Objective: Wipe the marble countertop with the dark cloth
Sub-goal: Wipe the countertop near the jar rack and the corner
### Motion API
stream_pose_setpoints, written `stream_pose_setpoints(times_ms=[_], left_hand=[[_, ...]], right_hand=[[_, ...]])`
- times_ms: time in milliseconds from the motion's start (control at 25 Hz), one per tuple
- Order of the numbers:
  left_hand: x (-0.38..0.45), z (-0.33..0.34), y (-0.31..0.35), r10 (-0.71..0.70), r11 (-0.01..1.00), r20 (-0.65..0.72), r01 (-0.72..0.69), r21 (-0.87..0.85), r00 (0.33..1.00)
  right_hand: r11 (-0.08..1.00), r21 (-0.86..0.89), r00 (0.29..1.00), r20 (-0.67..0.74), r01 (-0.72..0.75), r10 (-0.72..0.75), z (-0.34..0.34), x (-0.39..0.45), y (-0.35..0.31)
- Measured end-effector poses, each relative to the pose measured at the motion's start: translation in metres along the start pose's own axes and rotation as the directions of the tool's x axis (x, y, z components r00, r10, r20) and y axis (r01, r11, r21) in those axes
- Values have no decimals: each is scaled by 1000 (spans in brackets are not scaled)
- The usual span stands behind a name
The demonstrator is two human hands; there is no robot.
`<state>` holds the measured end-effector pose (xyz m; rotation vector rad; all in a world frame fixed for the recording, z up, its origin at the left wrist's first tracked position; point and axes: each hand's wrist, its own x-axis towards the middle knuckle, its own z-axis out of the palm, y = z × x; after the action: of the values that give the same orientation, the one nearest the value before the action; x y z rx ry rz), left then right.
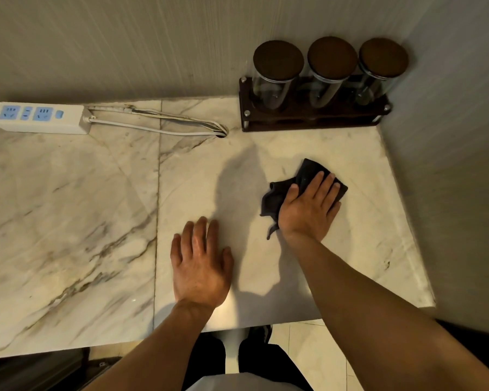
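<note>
The marble countertop [82, 210] is white with grey-brown veins and a seam down its middle. The dark cloth [277, 197] lies crumpled on the right half of it. My right hand [308, 210] presses flat on the cloth, fingers spread and pointing toward the wall, covering the cloth's near part. My left hand [199, 266] rests palm down on the bare marble, to the left of and nearer than the cloth, holding nothing.
A white power strip [40, 117] with its cables [167, 127] lies at the back left. A dark wooden rack [308, 119] with three lidded glass jars stands in the back right corner. Walls close the back and right sides. The counter's front edge is near my body.
</note>
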<state>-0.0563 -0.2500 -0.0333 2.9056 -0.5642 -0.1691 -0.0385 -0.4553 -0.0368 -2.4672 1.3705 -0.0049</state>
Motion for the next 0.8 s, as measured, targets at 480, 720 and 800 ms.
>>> stream_pose_setpoints(times_ms=[480, 720, 800], left_hand=[[-2, 7, -4, 21, 1000, -18, -21, 5, 1000], [-2, 6, -3, 33, 999, -25, -33, -8, 999], [-2, 5, -3, 38, 999, -20, -39, -21, 999]], right_hand=[[999, -15, 999, -42, -31, 30, -3, -83, 53], [1000, 3, 998, -55, 4, -4, -3, -114, 81], [999, -2, 997, -62, 50, -50, -4, -120, 91]])
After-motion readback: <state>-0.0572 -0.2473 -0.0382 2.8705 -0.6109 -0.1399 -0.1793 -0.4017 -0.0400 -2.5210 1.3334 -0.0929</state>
